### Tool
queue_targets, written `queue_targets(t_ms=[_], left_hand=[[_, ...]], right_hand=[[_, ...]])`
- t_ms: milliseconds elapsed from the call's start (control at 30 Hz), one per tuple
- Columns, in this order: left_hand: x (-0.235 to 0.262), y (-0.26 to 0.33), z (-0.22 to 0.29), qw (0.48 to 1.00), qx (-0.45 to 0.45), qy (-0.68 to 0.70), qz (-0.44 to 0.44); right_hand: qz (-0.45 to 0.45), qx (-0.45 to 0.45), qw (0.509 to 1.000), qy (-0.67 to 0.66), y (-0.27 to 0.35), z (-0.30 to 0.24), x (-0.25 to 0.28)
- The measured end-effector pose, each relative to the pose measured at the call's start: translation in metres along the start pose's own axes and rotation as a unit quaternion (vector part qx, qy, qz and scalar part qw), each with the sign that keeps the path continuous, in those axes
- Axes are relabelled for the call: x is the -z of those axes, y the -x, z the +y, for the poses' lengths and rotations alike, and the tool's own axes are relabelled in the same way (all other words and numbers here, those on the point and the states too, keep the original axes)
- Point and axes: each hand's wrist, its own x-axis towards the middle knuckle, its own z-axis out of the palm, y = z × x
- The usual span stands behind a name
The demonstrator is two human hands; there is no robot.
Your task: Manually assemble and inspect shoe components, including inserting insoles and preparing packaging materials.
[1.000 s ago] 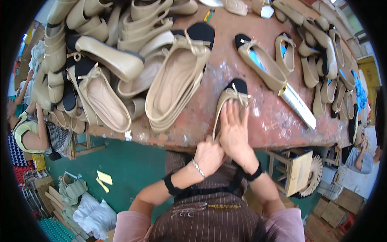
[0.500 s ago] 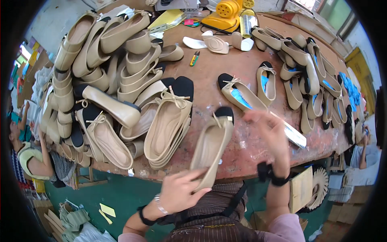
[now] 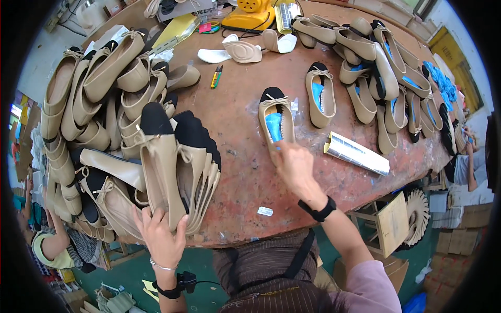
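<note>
My left hand (image 3: 163,237) is closed around the heel end of a beige ballet flat (image 3: 159,148) with a black toe and a bow. That shoe rests toe-away on top of a stack of matching flats (image 3: 201,159). My right hand (image 3: 296,168) has its fingers pinched at the heel of another ballet flat (image 3: 275,125), which has blue material inside and lies on the table. My right fingertips partly hide its heel. To the right of it lies one more flat (image 3: 320,99) with blue inside.
A large heap of beige flats (image 3: 104,104) fills the table's left side; a second pile (image 3: 373,68) sits at the right. A shiny silver roll (image 3: 357,155) lies near my right hand. Small snips (image 3: 216,76), white and beige pieces (image 3: 242,49) and a yellow machine (image 3: 248,14) are farther back.
My left hand has carried its shoe leftward onto the stack. My right hand has gone from a blurred move above the table to the heel of the blue-lined flat, which now points straight away.
</note>
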Motion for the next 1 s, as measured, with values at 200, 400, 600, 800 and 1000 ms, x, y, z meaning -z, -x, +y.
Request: queue_targets(t_ms=[200,400,600,800,1000], left_hand=[[-0.065,0.018,-0.009,0.955,0.062,0.202,0.207],[-0.129,0.059,-0.022,0.934,0.106,0.212,0.267],[-0.156,0.065,-0.023,0.941,0.147,0.073,0.296],[-0.160,0.077,-0.027,0.946,0.121,0.060,0.294],[-0.126,0.046,-0.010,0.951,0.098,0.117,0.268]], right_hand=[[-0.166,0.052,0.985,-0.002,-0.005,-0.017,0.009],[-0.130,0.098,0.983,-0.088,-0.107,-0.006,0.060],[0.022,0.119,0.991,-0.050,-0.280,0.037,-0.042],[0.050,0.113,0.992,0.002,-0.346,0.019,-0.115],[-0.070,0.038,0.954,-0.290,-0.283,0.010,-0.033]])
